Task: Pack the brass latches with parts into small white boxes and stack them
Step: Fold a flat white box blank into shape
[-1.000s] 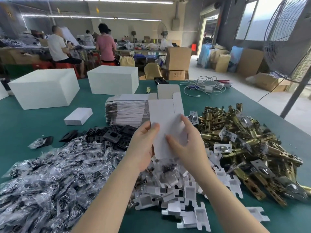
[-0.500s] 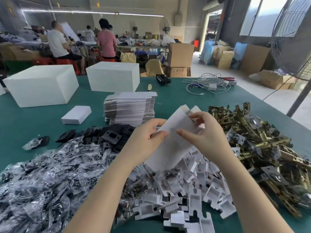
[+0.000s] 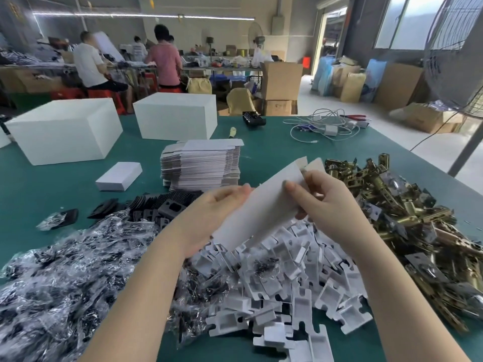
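Green felt-covered worktop (image 3: 274, 150) under everything, long and wide, inside a big workshop with grey walls, strip lights overhead, a bright doorway at the far right. Behind the worktop, other work benches with people seated and standing, backs turned; brown cardboard cartons (image 3: 281, 82) on the floor; wire-caged fan (image 3: 454, 61) at the right edge. No legible writing or brand anywhere; surfaces of the boxes plain.

Flat unfolded white cardboard box blank (image 3: 264, 205) held tilted above the heaps, mid-frame. Left hand (image 3: 211, 215) gripping its lower left edge, fingers curled round it. Right hand (image 3: 324, 205) pinching its upper right end, thumb on the face, fingers behind near the flaps.

Pile of brass latches (image 3: 392, 218) on the worktop at the right, just beside the right forearm. Heap of white plastic inserts (image 3: 287, 283) directly below the hands. Heap of clear plastic bags of small dark parts (image 3: 65, 283) at the lower left. Black plastic plates (image 3: 162, 207) behind that heap. Stack of flat white box blanks (image 3: 201, 165) beyond the hands. One small closed white box (image 3: 119, 176) left of the stack. Two large white cartons (image 3: 62, 129) farther back. Tangle of white cables (image 3: 324, 126) at the far right of the worktop.
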`<control>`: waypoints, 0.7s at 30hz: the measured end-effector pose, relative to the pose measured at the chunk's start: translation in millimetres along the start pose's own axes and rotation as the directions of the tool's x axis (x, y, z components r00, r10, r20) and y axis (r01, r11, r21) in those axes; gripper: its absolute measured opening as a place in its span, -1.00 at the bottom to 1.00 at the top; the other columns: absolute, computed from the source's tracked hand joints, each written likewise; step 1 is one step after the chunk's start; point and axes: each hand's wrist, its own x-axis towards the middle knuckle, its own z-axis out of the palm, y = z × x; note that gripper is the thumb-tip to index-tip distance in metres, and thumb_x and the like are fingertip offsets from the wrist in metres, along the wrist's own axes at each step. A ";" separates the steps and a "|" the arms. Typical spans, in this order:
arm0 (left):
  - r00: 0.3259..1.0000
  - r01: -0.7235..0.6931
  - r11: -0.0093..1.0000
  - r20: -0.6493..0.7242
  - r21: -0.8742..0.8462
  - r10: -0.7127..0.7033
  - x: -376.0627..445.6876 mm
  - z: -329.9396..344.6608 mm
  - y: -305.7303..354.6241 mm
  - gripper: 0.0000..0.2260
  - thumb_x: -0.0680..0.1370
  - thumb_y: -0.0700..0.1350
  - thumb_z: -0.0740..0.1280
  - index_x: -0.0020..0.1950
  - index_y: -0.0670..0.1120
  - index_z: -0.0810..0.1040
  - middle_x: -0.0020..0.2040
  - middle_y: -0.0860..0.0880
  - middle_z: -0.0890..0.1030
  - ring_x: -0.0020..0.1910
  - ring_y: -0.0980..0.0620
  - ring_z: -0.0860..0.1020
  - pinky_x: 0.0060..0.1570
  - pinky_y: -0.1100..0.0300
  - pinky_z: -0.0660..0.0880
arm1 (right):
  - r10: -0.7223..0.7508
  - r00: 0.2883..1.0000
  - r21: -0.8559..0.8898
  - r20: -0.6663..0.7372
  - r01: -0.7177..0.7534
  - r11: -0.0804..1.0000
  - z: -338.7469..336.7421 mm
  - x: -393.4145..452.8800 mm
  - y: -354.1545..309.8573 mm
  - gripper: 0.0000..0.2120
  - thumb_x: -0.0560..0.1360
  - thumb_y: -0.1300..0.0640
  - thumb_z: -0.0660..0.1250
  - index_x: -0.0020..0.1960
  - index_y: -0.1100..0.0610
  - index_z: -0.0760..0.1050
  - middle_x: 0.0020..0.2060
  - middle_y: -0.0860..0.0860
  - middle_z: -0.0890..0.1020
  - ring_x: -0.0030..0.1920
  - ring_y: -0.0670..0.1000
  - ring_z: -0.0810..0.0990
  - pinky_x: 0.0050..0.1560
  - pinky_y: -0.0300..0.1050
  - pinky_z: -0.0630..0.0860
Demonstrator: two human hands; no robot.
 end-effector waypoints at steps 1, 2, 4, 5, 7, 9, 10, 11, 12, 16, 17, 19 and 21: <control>0.989 0.076 0.991 0.133 -0.106 -0.061 -3.1 0.0 1.0 -0.58 0.35 0.32 0.42 0.12 0.17 0.69 0.05 0.04 0.70 0.01 0.05 0.65 0.02 0.11 0.58 | -0.016 1.000 0.007 0.018 0.016 1.000 1.7 -0.8 -1.1 -0.81 0.50 -0.11 0.38 -0.22 -0.06 0.49 -0.39 -0.16 0.54 -0.41 -0.11 0.54 -0.38 -0.30 0.45; 0.970 0.115 0.983 0.231 -0.141 -0.080 -7.7 2.2 3.6 -0.51 0.32 0.32 0.47 0.17 0.13 0.68 0.10 -0.05 0.69 0.04 -0.06 0.67 0.05 -0.02 0.60 | -0.034 0.999 0.027 0.035 0.033 0.999 4.2 -1.5 -2.1 -0.78 0.50 -0.12 0.38 -0.28 -0.11 0.46 -0.43 -0.18 0.49 -0.40 -0.10 0.50 -0.38 -0.32 0.41; 0.941 0.180 0.975 0.311 -0.134 -0.131 -12.3 4.4 1.7 -0.31 0.19 0.39 0.55 0.24 0.12 0.63 0.31 -0.14 0.59 0.18 -0.09 0.62 0.30 -0.12 0.46 | -0.075 0.995 0.040 0.069 0.072 0.997 11.1 -2.9 -4.0 -0.74 0.50 -0.12 0.38 -0.34 -0.16 0.44 -0.45 -0.18 0.42 -0.40 -0.08 0.43 -0.37 -0.25 0.38; 0.912 0.222 0.952 0.391 -0.212 -0.125 -15.6 7.8 3.9 -0.31 0.19 0.39 0.55 0.23 0.10 0.63 0.34 -0.13 0.57 0.18 -0.02 0.62 0.31 -0.03 0.44 | -0.093 0.992 0.029 0.085 0.091 0.995 14.8 -4.0 -5.4 -0.75 0.51 -0.13 0.37 -0.33 -0.20 0.44 -0.44 -0.18 0.40 -0.40 -0.10 0.40 -0.36 -0.22 0.36; 0.896 0.137 0.947 0.444 -0.291 0.007 -18.0 18.5 10.7 -0.52 0.44 0.20 0.45 0.28 0.00 0.63 0.18 -0.06 0.68 0.13 0.05 0.64 0.21 0.13 0.52 | -0.113 0.986 0.025 0.119 0.111 0.993 20.9 -6.3 -7.8 -0.81 0.50 -0.19 0.33 -0.25 -0.18 0.46 -0.41 -0.17 0.41 -0.39 -0.12 0.38 -0.34 -0.16 0.37; 0.932 0.105 0.969 0.362 -0.222 -0.018 -12.6 20.9 0.3 -0.60 0.40 0.17 0.33 0.19 0.06 0.58 -0.23 0.24 0.69 -0.15 0.38 0.63 -0.10 0.47 0.52 | -0.127 0.980 0.017 0.153 0.126 0.992 24.2 -8.4 -8.7 -0.80 0.48 -0.25 0.29 -0.19 -0.15 0.44 -0.38 -0.14 0.43 -0.41 -0.15 0.41 -0.40 -0.17 0.41; 0.971 0.096 0.961 0.238 -0.260 -0.033 -11.3 17.2 -1.5 -0.65 0.36 0.18 0.33 0.10 0.10 0.56 -0.33 0.30 0.65 -0.23 0.44 0.60 -0.17 0.51 0.50 | -0.136 0.977 -0.003 0.166 0.138 0.990 24.9 -9.4 -8.9 -0.78 0.47 -0.27 0.26 -0.18 -0.14 0.42 -0.38 -0.13 0.44 -0.45 -0.19 0.40 -0.47 -0.24 0.40; 0.966 0.112 0.960 0.254 -0.255 -0.045 -9.6 14.2 -2.1 -0.67 0.34 0.16 0.42 0.07 0.13 0.61 -0.28 0.26 0.68 -0.17 0.38 0.62 -0.09 0.45 0.55 | -0.146 0.974 -0.021 0.174 0.152 0.988 25.4 -9.9 -9.5 -0.75 0.48 -0.28 0.24 -0.18 -0.12 0.39 -0.39 -0.13 0.43 -0.48 -0.18 0.41 -0.52 -0.31 0.36; 0.928 0.157 0.957 0.369 -0.243 -0.058 -7.6 12.1 0.3 -0.69 0.36 0.14 0.51 0.08 0.16 0.68 -0.13 0.19 0.72 -0.03 0.26 0.65 0.05 0.31 0.58 | -0.157 0.971 -0.030 0.178 0.164 0.986 25.6 -10.2 -9.7 -0.72 0.49 -0.27 0.23 -0.18 -0.08 0.36 -0.41 -0.13 0.43 -0.51 -0.18 0.41 -0.56 -0.34 0.34; 0.931 0.119 0.988 0.358 -0.096 -0.077 3.0 12.0 8.9 -0.65 0.37 0.10 0.36 0.15 0.27 0.59 0.04 0.31 0.67 0.11 0.35 0.60 0.05 0.42 0.51 | -0.185 0.971 -0.133 0.154 0.206 0.969 24.5 -10.2 -8.5 -0.72 0.49 -0.30 0.24 -0.18 -0.11 0.34 -0.42 -0.18 0.45 -0.51 -0.17 0.42 -0.55 -0.36 0.31; 0.934 0.126 0.989 0.344 -0.076 -0.093 6.2 14.5 11.7 -0.60 0.35 0.08 0.36 0.18 0.30 0.53 0.04 0.33 0.67 0.12 0.36 0.58 0.09 0.38 0.50 | -0.186 0.972 -0.155 0.145 0.208 0.966 24.5 -10.2 -8.0 -0.71 0.48 -0.32 0.23 -0.19 -0.11 0.34 -0.43 -0.19 0.45 -0.48 -0.17 0.41 -0.52 -0.35 0.32; 0.934 0.100 0.995 0.347 -0.022 -0.086 10.0 14.9 11.2 -0.58 0.33 0.05 0.36 0.16 0.36 0.57 0.07 0.29 0.67 0.13 0.29 0.60 0.15 0.24 0.48 | -0.175 0.975 -0.170 0.138 0.197 0.966 23.6 -9.6 -6.5 -0.64 0.45 -0.35 0.24 -0.19 -0.06 0.37 -0.44 -0.15 0.45 -0.46 -0.16 0.39 -0.47 -0.32 0.31; 0.926 0.077 0.995 0.375 -0.056 -0.051 6.4 13.1 8.0 -0.61 0.41 0.00 0.36 0.17 0.37 0.60 0.14 0.17 0.68 0.17 0.14 0.62 0.15 0.17 0.54 | -0.156 0.979 -0.161 0.133 0.177 0.971 20.9 -8.3 -5.5 -0.60 0.43 -0.35 0.27 -0.19 0.00 0.41 -0.41 -0.04 0.45 -0.45 -0.15 0.35 -0.42 -0.25 0.29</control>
